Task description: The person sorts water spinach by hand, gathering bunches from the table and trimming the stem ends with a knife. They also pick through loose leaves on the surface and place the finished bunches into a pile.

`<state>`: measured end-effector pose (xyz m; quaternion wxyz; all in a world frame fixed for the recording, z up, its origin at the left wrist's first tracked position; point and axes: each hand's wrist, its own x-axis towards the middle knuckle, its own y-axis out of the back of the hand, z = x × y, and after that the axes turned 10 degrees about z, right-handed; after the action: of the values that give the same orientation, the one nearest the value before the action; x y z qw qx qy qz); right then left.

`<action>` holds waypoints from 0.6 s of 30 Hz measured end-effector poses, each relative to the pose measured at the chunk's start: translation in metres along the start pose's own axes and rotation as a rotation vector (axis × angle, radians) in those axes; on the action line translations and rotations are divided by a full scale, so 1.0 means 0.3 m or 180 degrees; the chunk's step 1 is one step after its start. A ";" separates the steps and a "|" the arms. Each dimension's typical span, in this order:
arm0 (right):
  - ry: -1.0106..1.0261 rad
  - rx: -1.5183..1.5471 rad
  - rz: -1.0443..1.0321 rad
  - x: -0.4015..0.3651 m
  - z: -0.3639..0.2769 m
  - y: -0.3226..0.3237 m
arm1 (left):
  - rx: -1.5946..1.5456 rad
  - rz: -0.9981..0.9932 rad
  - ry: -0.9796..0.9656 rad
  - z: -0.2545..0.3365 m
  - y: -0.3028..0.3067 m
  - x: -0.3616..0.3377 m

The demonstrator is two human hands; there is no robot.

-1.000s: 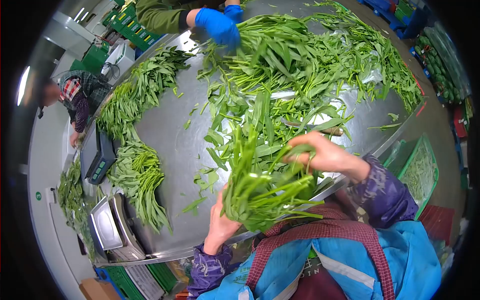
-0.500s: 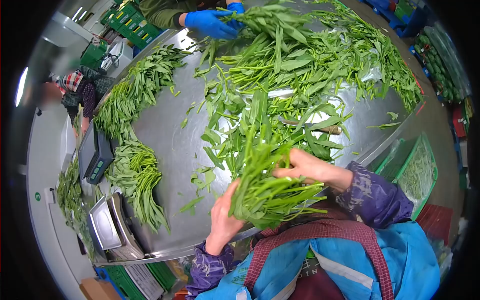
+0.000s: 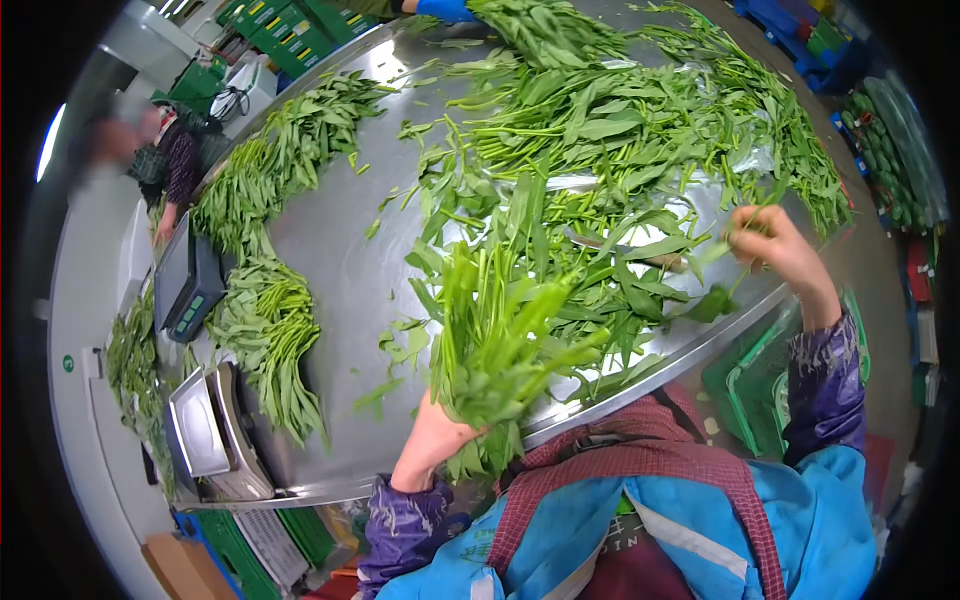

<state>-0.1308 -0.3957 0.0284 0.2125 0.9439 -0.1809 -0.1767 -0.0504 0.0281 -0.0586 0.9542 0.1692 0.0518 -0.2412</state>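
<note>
My left hand (image 3: 436,432) is closed around a thick bunch of water spinach (image 3: 500,345) at the near edge of the metal table, the cut stems fanning upward and to the right. Out to the right, my right hand (image 3: 768,245) pinches a loose water spinach sprig (image 3: 722,250), whose leaves hang by its fingers. Between the two hands a knife (image 3: 665,262) lies among scattered leaves, its wooden handle showing and its blade partly covered. A large heap of water spinach (image 3: 610,115) spreads beyond them.
Sorted bunches (image 3: 270,340) line the left of the metal table (image 3: 350,250), beside a dark scale (image 3: 190,290) and a silver scale (image 3: 205,425). A green crate (image 3: 745,400) stands below the right edge. Across the table shows a co-worker's blue glove (image 3: 445,10); another person (image 3: 170,160) stands left.
My right hand has moved away from the bunch, out to the right, with a sprig in its fingers. My left hand keeps the bunch. The co-worker's gloves have shifted mostly out of view.
</note>
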 end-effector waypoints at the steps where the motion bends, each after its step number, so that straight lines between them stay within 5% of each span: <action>1: 0.0025 0.0012 -0.0032 0.009 0.006 -0.020 | -0.0328 -0.0168 0.0230 0.001 0.004 0.002; 6: 0.1160 -0.0530 0.1026 0.010 0.047 -0.170 | -0.1490 -0.0570 0.1397 0.034 0.012 0.003; 10: 0.0814 0.0301 -0.0017 -0.035 -0.056 -0.339 | -0.1676 -0.0540 0.1482 0.021 0.000 -0.002; 12: 0.1390 0.0204 -0.0376 -0.054 -0.073 -0.460 | -0.1834 -0.0474 0.1560 0.016 -0.007 -0.009; 16: -0.0244 0.0063 -0.1876 -0.097 -0.108 -0.628 | -0.1937 -0.0437 0.1717 -0.002 -0.016 -0.019; 18: -0.0562 0.0604 -0.2012 -0.089 -0.061 -0.683 | -0.1818 -0.0399 0.1646 0.019 -0.015 -0.030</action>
<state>-0.0919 -0.2054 -0.0445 0.0420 0.9499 0.0872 -0.2973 -0.0605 0.0264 -0.0529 0.9018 -0.0514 0.3658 -0.2243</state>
